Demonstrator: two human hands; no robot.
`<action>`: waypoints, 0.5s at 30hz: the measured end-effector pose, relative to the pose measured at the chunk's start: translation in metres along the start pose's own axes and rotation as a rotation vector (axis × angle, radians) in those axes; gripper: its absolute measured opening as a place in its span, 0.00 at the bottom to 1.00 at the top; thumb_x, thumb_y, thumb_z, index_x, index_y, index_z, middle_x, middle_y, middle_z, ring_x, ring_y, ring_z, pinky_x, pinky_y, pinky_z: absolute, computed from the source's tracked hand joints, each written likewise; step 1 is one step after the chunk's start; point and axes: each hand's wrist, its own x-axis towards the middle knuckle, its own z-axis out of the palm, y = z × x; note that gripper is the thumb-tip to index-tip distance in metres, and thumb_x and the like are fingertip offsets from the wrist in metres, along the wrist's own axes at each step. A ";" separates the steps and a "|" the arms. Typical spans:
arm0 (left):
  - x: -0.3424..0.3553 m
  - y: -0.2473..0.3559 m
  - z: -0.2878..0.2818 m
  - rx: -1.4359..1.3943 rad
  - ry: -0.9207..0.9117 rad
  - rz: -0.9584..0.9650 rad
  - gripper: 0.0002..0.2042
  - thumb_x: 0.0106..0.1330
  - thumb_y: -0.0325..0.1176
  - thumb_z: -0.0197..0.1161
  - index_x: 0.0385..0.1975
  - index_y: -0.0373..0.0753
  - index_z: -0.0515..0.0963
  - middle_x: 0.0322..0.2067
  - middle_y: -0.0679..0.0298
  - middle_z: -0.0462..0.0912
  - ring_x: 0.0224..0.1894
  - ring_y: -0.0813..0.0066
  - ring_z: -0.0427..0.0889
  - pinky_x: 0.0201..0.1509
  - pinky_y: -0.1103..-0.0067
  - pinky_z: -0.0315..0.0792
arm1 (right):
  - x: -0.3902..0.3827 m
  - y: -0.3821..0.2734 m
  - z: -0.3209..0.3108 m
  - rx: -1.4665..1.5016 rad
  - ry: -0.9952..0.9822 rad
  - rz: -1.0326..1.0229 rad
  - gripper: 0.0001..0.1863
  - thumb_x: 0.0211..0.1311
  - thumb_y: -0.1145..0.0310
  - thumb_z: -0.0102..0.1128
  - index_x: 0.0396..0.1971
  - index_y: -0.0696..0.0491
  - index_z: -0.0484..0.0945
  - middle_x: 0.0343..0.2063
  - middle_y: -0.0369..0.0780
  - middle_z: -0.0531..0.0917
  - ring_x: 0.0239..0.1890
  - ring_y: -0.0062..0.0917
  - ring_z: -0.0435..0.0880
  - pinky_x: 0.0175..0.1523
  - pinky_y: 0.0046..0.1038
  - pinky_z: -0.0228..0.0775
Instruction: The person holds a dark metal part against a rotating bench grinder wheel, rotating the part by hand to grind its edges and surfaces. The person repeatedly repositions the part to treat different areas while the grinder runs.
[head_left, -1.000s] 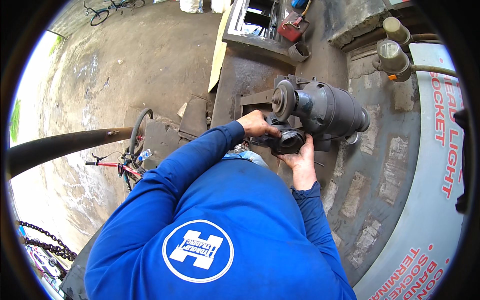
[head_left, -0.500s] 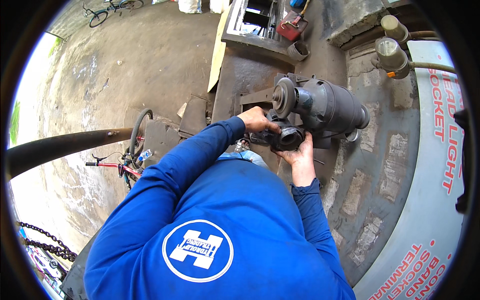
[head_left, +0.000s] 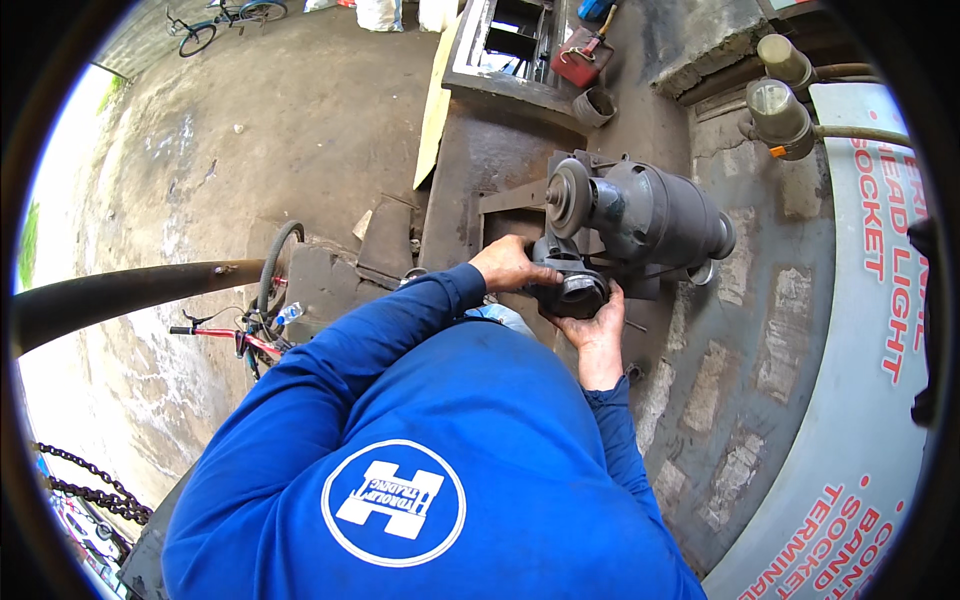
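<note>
A dark cast-metal housing with a round, shiny-rimmed opening is held in front of my body, close by the bench grinder. My left hand grips its left side, the thumb laid across the top near the opening. From the right and below, my right hand cups it, fingers curled round the edge. Just beyond it stands the grinder's wheel, mounted on a grey motor. The housing is near the wheel; whether they touch, I cannot tell. My fingers hide part of its underside.
A rusty metal bench stretches away behind the grinder. On the far side are a red box and a small can. A red bicycle and a thick dark pole stand to the left. A printed grey sign curves along the right.
My left hand has shifted slightly left and down, and the housing is tilted a little differently, its opening showing more. Both hands keep their hold on it.
</note>
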 end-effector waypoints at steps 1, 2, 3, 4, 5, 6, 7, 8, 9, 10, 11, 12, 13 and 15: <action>0.002 0.002 0.000 0.004 -0.017 -0.056 0.38 0.51 0.56 0.80 0.50 0.24 0.82 0.43 0.42 0.88 0.48 0.54 0.87 0.57 0.68 0.77 | 0.000 0.000 -0.002 0.030 0.003 0.002 0.40 0.72 0.35 0.33 0.68 0.51 0.69 0.65 0.52 0.74 0.67 0.52 0.71 0.68 0.66 0.60; 0.004 0.003 -0.001 0.008 -0.031 -0.113 0.38 0.52 0.56 0.80 0.49 0.24 0.82 0.42 0.41 0.88 0.47 0.54 0.87 0.56 0.68 0.78 | 0.001 0.000 -0.003 0.038 0.015 0.015 0.40 0.72 0.35 0.33 0.68 0.52 0.69 0.65 0.52 0.74 0.67 0.52 0.71 0.68 0.66 0.60; 0.004 0.004 0.000 0.025 -0.031 -0.119 0.38 0.52 0.56 0.79 0.49 0.24 0.82 0.42 0.42 0.88 0.47 0.54 0.88 0.56 0.68 0.78 | 0.002 0.000 -0.005 0.039 0.002 0.030 0.40 0.72 0.35 0.33 0.68 0.51 0.69 0.66 0.51 0.74 0.68 0.52 0.71 0.68 0.67 0.60; 0.004 0.004 -0.001 0.044 -0.033 -0.125 0.37 0.52 0.56 0.79 0.48 0.24 0.83 0.41 0.42 0.88 0.46 0.55 0.88 0.55 0.68 0.78 | 0.003 -0.001 -0.006 0.045 -0.015 0.048 0.39 0.72 0.35 0.33 0.68 0.50 0.69 0.66 0.51 0.74 0.68 0.51 0.71 0.68 0.67 0.59; 0.005 0.004 -0.002 0.074 -0.024 -0.124 0.37 0.52 0.55 0.79 0.48 0.24 0.83 0.41 0.42 0.88 0.45 0.55 0.88 0.55 0.68 0.79 | 0.005 -0.002 -0.006 0.050 -0.025 0.059 0.38 0.72 0.36 0.33 0.68 0.48 0.69 0.67 0.50 0.73 0.69 0.50 0.70 0.68 0.68 0.59; 0.005 0.003 -0.002 0.049 -0.002 -0.070 0.36 0.52 0.55 0.79 0.48 0.24 0.83 0.41 0.42 0.88 0.45 0.56 0.88 0.55 0.68 0.79 | 0.007 -0.002 -0.006 0.042 -0.026 0.050 0.39 0.72 0.36 0.33 0.68 0.48 0.69 0.67 0.50 0.73 0.69 0.50 0.70 0.68 0.68 0.59; 0.003 0.002 -0.003 0.023 0.026 -0.015 0.36 0.52 0.54 0.79 0.48 0.24 0.83 0.41 0.43 0.88 0.45 0.56 0.88 0.55 0.68 0.79 | 0.009 -0.001 -0.006 0.030 -0.010 0.037 0.39 0.72 0.35 0.32 0.69 0.49 0.69 0.67 0.50 0.74 0.69 0.50 0.70 0.68 0.68 0.59; 0.002 0.000 -0.003 0.005 0.037 0.033 0.36 0.52 0.54 0.79 0.48 0.24 0.83 0.41 0.43 0.88 0.44 0.57 0.88 0.55 0.68 0.79 | 0.011 -0.002 -0.006 0.022 0.013 0.037 0.39 0.72 0.35 0.31 0.69 0.49 0.69 0.67 0.50 0.74 0.69 0.50 0.70 0.68 0.68 0.59; 0.003 0.000 -0.003 -0.003 0.057 0.039 0.36 0.52 0.53 0.79 0.48 0.23 0.82 0.41 0.43 0.88 0.44 0.57 0.88 0.55 0.68 0.79 | 0.013 -0.004 -0.004 0.003 -0.008 0.028 0.39 0.72 0.35 0.31 0.69 0.49 0.69 0.67 0.50 0.74 0.69 0.50 0.70 0.68 0.69 0.59; 0.003 -0.001 -0.005 -0.002 0.060 0.033 0.36 0.52 0.53 0.79 0.49 0.23 0.82 0.41 0.43 0.88 0.44 0.57 0.88 0.55 0.68 0.79 | 0.016 -0.005 -0.001 -0.009 -0.021 0.036 0.40 0.72 0.34 0.30 0.69 0.49 0.68 0.67 0.50 0.73 0.70 0.50 0.70 0.68 0.69 0.59; 0.001 -0.002 -0.006 -0.001 0.064 0.019 0.36 0.52 0.53 0.79 0.49 0.23 0.82 0.41 0.43 0.88 0.44 0.57 0.88 0.55 0.69 0.79 | 0.018 -0.004 0.001 -0.025 -0.027 0.048 0.40 0.72 0.34 0.30 0.69 0.49 0.68 0.67 0.50 0.73 0.70 0.50 0.69 0.68 0.69 0.58; 0.001 -0.002 -0.009 0.008 0.042 0.010 0.35 0.53 0.51 0.78 0.49 0.23 0.82 0.41 0.43 0.88 0.44 0.57 0.88 0.55 0.69 0.79 | 0.019 -0.005 0.005 -0.036 -0.015 0.066 0.41 0.73 0.34 0.29 0.71 0.49 0.66 0.69 0.50 0.72 0.71 0.51 0.68 0.69 0.70 0.57; -0.001 -0.003 -0.011 -0.001 0.041 -0.005 0.35 0.53 0.51 0.78 0.49 0.23 0.82 0.41 0.43 0.88 0.44 0.57 0.88 0.55 0.69 0.79 | 0.019 -0.003 0.007 -0.074 -0.021 0.057 0.41 0.73 0.33 0.29 0.71 0.49 0.66 0.69 0.50 0.71 0.72 0.52 0.68 0.69 0.70 0.57; -0.003 -0.004 -0.016 -0.015 0.041 -0.032 0.34 0.53 0.50 0.77 0.49 0.22 0.82 0.41 0.43 0.88 0.44 0.57 0.88 0.55 0.69 0.79 | 0.019 0.000 0.016 -0.146 -0.017 0.037 0.42 0.73 0.33 0.28 0.72 0.49 0.64 0.70 0.50 0.70 0.72 0.52 0.67 0.70 0.71 0.55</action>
